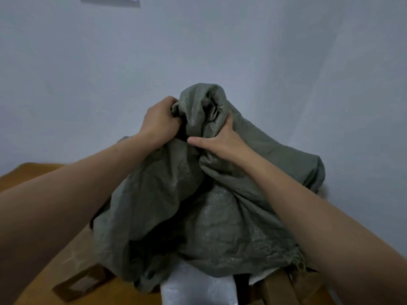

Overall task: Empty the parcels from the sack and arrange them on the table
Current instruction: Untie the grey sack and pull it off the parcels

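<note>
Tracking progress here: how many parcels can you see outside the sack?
3: a white plastic parcel below the sack, a flat brown carton lower left, a brown box lower right. More may hide under or inside the sack.

table: orange-brown wood, next to a pale wall
big brown parcel: lies flat on the left side
white parcel: shiny, pokes out from under the grey-green sack
brown boxes: just right of the white parcel
</note>
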